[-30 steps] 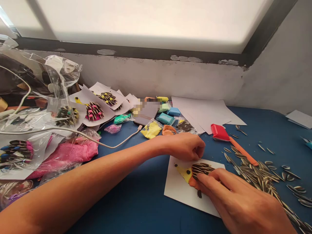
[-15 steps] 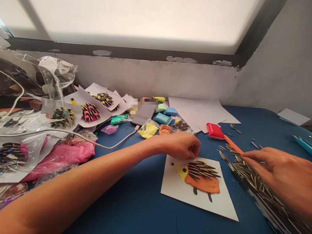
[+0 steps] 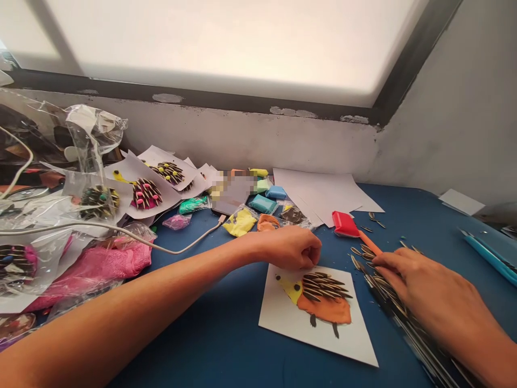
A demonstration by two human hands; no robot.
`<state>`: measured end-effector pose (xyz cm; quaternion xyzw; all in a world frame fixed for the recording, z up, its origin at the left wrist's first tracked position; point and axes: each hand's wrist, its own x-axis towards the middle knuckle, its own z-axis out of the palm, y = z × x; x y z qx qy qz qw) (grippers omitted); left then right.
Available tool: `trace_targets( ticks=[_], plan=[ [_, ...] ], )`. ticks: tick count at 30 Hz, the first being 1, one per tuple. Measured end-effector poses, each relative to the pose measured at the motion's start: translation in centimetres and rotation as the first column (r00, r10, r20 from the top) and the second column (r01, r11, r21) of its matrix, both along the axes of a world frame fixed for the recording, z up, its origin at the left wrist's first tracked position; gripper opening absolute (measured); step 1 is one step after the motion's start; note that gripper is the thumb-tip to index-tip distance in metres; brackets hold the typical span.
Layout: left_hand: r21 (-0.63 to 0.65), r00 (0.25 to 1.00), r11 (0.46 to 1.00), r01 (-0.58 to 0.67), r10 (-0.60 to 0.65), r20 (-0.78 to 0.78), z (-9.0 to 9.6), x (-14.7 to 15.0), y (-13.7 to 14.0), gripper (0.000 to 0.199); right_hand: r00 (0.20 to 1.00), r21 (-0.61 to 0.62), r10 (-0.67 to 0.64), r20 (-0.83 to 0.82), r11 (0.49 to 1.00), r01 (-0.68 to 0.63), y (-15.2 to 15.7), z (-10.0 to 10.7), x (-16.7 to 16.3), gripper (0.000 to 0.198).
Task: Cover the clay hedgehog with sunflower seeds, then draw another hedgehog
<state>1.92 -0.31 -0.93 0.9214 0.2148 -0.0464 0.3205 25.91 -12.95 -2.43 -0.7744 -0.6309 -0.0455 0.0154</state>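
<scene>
The clay hedgehog [image 3: 326,310] is near, on white paper [image 3: 283,319], the left hand [image 3: 297,247] in a fist at its far edge. The right hand [image 3: 434,283] is over sunflower seeds [image 3: 379,285], at right; I can't tell if its grip has one. Best pinch just one

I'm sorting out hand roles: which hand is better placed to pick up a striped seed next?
Right, I'd judge: the right hand is at the seed pile, while the left hand is curled at the white card's far edge, farther from the pile.
</scene>
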Motion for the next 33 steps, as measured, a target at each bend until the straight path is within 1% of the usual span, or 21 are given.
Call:
trace_targets(
  ticks=[3,5,8,10,13,16,19,22,28,31,33],
  plan=[
    [-0.004,1.000,1.000,-0.001,0.001,-0.006,-0.2,0.0,0.1,0.011,0.999,-0.006,-0.010,-0.031,1.000,0.010,0.1,0.5,0.0,0.036],
    [-0.008,1.000,1.000,-0.001,0.001,-0.001,-0.2,0.1,0.1,0.011,0.998,-0.022,-0.047,-0.052,0.999,0.046,-0.1,1.2,0.1,0.037],
    [-0.012,1.000,1.000,-0.005,0.005,0.006,-0.2,0.1,0.1,0.010,0.990,-0.106,-0.099,-0.097,0.990,0.089,-0.8,2.5,0.8,0.039],
    [-0.018,1.000,1.000,-0.008,0.008,0.008,-0.2,0.1,0.1,0.009,0.986,-0.177,-0.105,-0.132,0.981,0.081,-1.2,3.0,1.4,0.040],
    [-0.032,1.000,0.999,-0.012,0.012,0.011,-0.2,0.1,0.1,0.009,0.981,-0.264,-0.095,-0.167,0.963,0.048,-1.7,3.2,1.9,0.033],
    [-0.041,1.000,0.999,-0.030,0.030,0.005,-0.3,0.1,0.1,0.011,0.981,-0.296,-0.105,-0.162,0.954,0.053,-1.6,2.5,1.5,0.022],
    [-0.055,0.999,0.998,-0.044,0.044,0.001,-0.3,0.2,0.1,0.011,0.983,-0.257,-0.138,-0.125,0.961,0.102,-1.0,1.7,0.5,0.022],
    [-0.055,0.998,0.997,-0.057,0.056,-0.009,0.0,0.2,-0.1,0.010,0.983,-0.181,-0.144,-0.111,0.976,0.123,-0.5,1.4,-0.1,0.025],
    [-0.041,0.999,0.998,-0.039,0.039,0.000,0.0,0.1,-0.1,0.011,0.980,-0.044,-0.087,-0.178,0.996,0.081,-0.8,2.2,0.4,0.036],
    [-0.039,0.999,0.999,-0.033,0.034,0.016,-0.2,0.0,0.1,0.012,0.977,0.026,-0.028,-0.213,0.999,0.034,-0.7,1.9,0.4,0.030],
    [-0.045,0.999,0.998,-0.035,0.036,0.012,-0.2,0.0,0.1,0.012,0.975,0.048,-0.004,-0.222,0.999,0.015,-0.4,1.3,0.1,0.026]
  ],
)
